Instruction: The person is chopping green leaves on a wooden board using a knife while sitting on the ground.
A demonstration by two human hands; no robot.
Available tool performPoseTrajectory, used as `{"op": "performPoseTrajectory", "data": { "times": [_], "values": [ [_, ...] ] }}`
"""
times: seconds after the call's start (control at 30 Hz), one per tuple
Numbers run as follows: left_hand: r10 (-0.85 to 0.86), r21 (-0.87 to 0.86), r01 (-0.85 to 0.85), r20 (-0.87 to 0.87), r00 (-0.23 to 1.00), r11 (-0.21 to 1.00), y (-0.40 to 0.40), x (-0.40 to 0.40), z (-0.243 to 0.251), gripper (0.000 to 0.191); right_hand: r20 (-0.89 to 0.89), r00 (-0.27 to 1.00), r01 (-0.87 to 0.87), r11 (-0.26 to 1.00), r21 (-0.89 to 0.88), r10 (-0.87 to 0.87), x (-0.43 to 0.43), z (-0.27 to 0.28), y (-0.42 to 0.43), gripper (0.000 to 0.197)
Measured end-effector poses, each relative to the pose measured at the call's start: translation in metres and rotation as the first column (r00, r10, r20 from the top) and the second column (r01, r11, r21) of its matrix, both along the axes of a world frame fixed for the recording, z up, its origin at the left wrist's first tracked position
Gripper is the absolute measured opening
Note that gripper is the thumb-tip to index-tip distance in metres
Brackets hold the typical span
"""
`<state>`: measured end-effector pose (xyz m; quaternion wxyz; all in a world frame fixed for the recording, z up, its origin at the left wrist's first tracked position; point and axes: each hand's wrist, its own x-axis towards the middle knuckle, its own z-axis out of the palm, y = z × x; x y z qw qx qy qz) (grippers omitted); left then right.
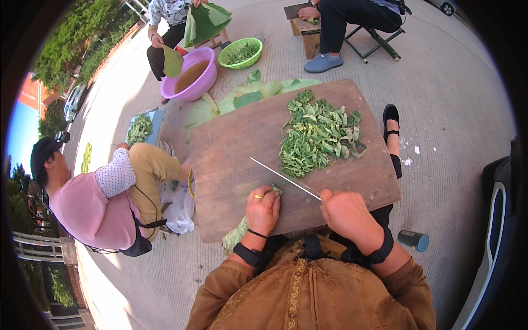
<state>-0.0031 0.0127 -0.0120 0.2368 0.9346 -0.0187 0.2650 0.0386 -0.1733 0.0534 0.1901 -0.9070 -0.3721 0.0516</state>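
My right hand (345,212) grips the handle end of a knife (284,178), whose thin bright edge points up and left over a wooden board (235,152). Under the curled fingers of my left hand (263,209) is a rolled green leaf (236,235); its cut end shows by my fingertips and its other end hangs at the board's near edge. A heap of shredded green leaves (317,132) lies on the right half of the board, beyond the knife. The knife's handle is hidden in my right hand.
Large flat leaves (247,98) lie past the board. Beyond stand a purple basin (194,78) of brown water and a green basket (243,53). A person (95,198) sits at left; two more sit ahead. A dark cylinder (413,240) lies on the ground at right.
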Motion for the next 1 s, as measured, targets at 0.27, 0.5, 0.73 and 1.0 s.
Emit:
{"op": "performPoseTrajectory", "data": {
  "times": [0.27, 0.5, 0.73, 1.0],
  "values": [
    [0.03, -0.08, -0.033, -0.037, 0.999, 0.996, 0.0, 0.002, 0.002, 0.007, -0.086, 0.995, -0.038, 0.999, 0.02, 0.039, -0.014, 0.014, -0.011, 0.017],
    [0.013, -0.081, -0.011, 0.027, 1.0, 0.997, 0.004, 0.004, -0.009, 0.007, -0.1, 0.993, -0.064, 0.996, -0.054, 0.058, -0.018, 0.017, -0.018, 0.018],
    [0.017, -0.095, -0.015, 0.016, 1.0, 0.995, 0.003, 0.004, -0.01, 0.007, -0.089, 0.991, -0.105, 0.992, -0.071, 0.098, -0.018, 0.012, -0.021, 0.015],
    [0.03, -0.094, -0.027, 0.026, 0.999, 0.995, 0.003, 0.003, -0.014, 0.008, -0.195, 0.969, -0.171, 0.981, -0.094, 0.15, -0.01, 0.013, -0.013, 0.011]
  ]
}}
